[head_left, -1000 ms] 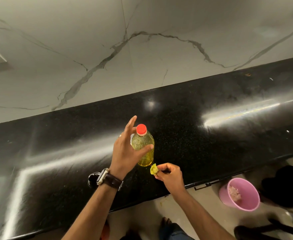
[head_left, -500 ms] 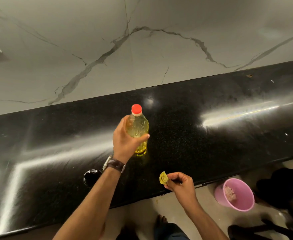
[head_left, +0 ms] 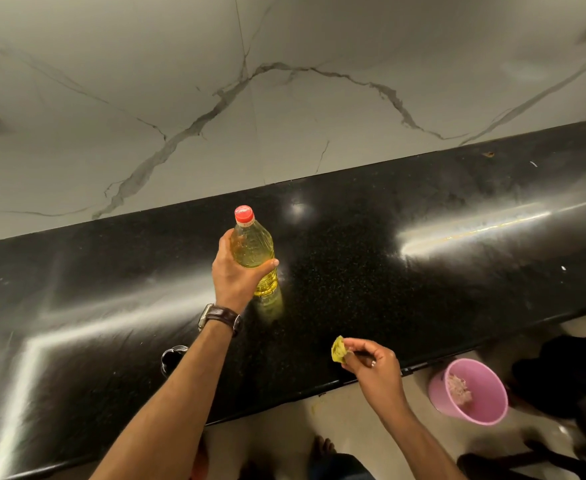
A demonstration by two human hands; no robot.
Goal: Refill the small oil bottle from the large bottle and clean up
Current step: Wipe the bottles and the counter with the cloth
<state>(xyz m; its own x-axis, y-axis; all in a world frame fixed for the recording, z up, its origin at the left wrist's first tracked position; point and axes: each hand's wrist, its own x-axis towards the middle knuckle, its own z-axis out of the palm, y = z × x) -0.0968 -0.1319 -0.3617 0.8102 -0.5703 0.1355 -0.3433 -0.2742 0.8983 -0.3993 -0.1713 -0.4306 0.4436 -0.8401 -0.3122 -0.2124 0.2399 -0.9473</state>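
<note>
Looks like cleanup stage: left hand [head_left: 237,273] grips capped oil bottle [head_left: 254,259] on counter [head_left: 423,289], right hand [head_left: 371,367] pinches yellow wad [head_left: 338,354], bin [head_left: 471,393] unused.

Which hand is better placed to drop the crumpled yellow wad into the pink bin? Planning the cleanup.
Right hand: it already pinches the crumpled yellow wad and is nearer the pink plastic bin. The left hand grips the red-capped oil bottle.
</note>
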